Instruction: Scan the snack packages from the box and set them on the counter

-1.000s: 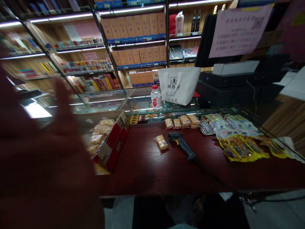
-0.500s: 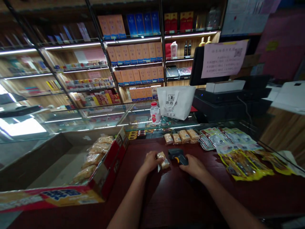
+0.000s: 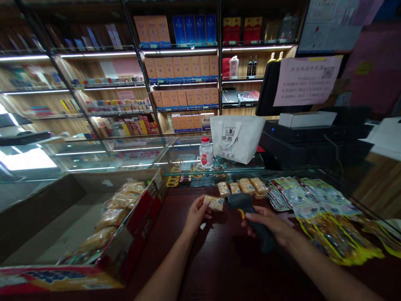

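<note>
Between the fingers of my left hand (image 3: pixel 196 215) is a small wrapped snack pack (image 3: pixel 214 203), held just over the dark red counter (image 3: pixel 216 259). My right hand (image 3: pixel 266 221) grips a black barcode scanner (image 3: pixel 250 209) with a yellow trigger. The scanner's head points left and is close to the right end of the pack. Behind the two hands, several similar snack packs (image 3: pixel 246 186) lie in a row near the glass.
An open cardboard box (image 3: pixel 131 230) with wrapped packs along its right side stands left. Flat food pouches (image 3: pixel 336 234) lie right. Behind are a red-capped bottle (image 3: pixel 206 154), a white bag (image 3: pixel 237 136), a monitor (image 3: pixel 267 90) and stocked shelves.
My right hand has lifted the barcode scanner off the counter and turned its head toward the snack pack. My left hand has raised and tilted the pack. The view has shifted slightly.
</note>
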### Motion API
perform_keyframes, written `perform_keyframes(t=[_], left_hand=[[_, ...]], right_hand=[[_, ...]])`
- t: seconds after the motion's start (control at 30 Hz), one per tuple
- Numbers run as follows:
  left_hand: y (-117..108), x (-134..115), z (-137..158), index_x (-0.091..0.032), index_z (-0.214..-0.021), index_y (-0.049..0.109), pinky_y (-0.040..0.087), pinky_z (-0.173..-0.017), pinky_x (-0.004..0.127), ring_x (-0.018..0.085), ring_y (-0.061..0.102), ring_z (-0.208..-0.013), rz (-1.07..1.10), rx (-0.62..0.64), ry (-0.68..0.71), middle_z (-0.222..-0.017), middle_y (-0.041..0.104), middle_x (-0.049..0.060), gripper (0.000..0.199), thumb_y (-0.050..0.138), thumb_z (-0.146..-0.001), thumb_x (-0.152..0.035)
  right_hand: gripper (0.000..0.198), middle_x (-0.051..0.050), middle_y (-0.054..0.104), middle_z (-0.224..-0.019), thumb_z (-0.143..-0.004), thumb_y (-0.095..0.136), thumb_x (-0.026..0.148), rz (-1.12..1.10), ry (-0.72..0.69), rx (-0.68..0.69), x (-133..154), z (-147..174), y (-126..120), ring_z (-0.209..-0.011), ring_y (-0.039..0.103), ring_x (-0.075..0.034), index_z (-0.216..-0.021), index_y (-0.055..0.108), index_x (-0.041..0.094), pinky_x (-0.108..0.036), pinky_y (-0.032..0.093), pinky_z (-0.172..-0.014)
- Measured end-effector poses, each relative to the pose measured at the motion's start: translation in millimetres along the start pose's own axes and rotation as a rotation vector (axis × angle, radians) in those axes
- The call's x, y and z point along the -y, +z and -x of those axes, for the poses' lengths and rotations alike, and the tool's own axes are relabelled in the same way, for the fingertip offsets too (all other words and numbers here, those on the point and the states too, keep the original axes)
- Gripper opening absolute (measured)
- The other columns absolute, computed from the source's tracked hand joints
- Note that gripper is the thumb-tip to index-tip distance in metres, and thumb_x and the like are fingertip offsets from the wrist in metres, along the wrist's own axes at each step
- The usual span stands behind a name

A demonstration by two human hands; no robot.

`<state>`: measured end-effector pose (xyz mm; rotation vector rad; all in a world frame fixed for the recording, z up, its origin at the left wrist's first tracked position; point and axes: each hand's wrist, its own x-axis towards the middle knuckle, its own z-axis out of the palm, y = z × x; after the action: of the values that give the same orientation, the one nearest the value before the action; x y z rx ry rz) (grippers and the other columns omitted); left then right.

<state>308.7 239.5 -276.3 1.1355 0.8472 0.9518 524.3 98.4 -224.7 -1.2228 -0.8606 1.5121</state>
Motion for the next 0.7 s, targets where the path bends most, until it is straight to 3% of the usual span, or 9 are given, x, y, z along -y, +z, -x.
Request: perform_keyframes(t=[0.13, 0.23, 0.37, 0.57, 0.7], left_hand=[[3, 1, -3, -0.014, -0.108, 0.060, 0.056, -0.063, 0.027, 0.011, 0.061, -0.065, 0.123, -0.056, 0.015, -0.089, 0.064, 0.003, 0.057, 0.081, -0.065, -0.046], [3, 5, -5, -0.015, -0.105, 0.059, 0.058, -0.070, 0.030, 0.014, 0.065, -0.072, 0.163, -0.086, 0.030, -0.100, 0.065, 0.006, 0.055, 0.083, -0.064, -0.044], [0, 9, -9, -0.017, -0.104, 0.059, 0.057, -0.078, 0.033, 0.016, 0.067, -0.081, 0.205, -0.130, 0.063, -0.108, 0.064, 0.006, 0.053, 0.083, -0.064, -0.041], [-8, 10, -11, -0.018, -0.108, 0.063, 0.055, -0.070, 0.026, 0.020, 0.066, -0.092, 0.109, -0.214, 0.111, -0.111, 0.067, 0.008, 0.054, 0.084, -0.063, -0.040], [-8, 8, -10, -0.015, -0.109, 0.068, 0.056, -0.071, 0.027, 0.020, 0.067, -0.089, 0.102, -0.245, 0.110, -0.107, 0.070, 0.009, 0.054, 0.084, -0.063, -0.039]], right_hand=[[0.039, 0.000, 0.067, -0.072, -0.076, 0.077, 0.049, -0.208, 0.044, 0.054, 1, 1, 7, -0.059, 0.061, -0.010, -0.093, 0.064, 0.017, -0.018, 0.049, -0.056], [0.031, 0.000, 0.064, -0.077, -0.080, 0.077, 0.043, -0.431, 0.040, 0.216, -1, 2, 10, -0.064, 0.059, -0.010, -0.095, 0.067, 0.017, -0.021, 0.049, -0.062], [0.026, -0.003, 0.064, -0.083, -0.086, 0.072, 0.039, -0.351, -0.047, 0.374, -7, 3, 9, -0.069, 0.062, -0.015, -0.100, 0.065, 0.018, -0.029, 0.053, -0.065], [0.036, -0.004, 0.068, -0.083, -0.088, 0.069, 0.047, -0.101, -0.106, 0.291, -16, -2, 0, -0.053, 0.063, -0.013, -0.106, 0.057, 0.018, -0.026, 0.051, -0.052], [0.036, -0.001, 0.064, -0.076, -0.090, 0.066, 0.052, -0.048, -0.124, 0.155, -18, -2, -13, -0.056, 0.058, -0.010, -0.095, 0.059, 0.017, -0.023, 0.047, -0.054]])
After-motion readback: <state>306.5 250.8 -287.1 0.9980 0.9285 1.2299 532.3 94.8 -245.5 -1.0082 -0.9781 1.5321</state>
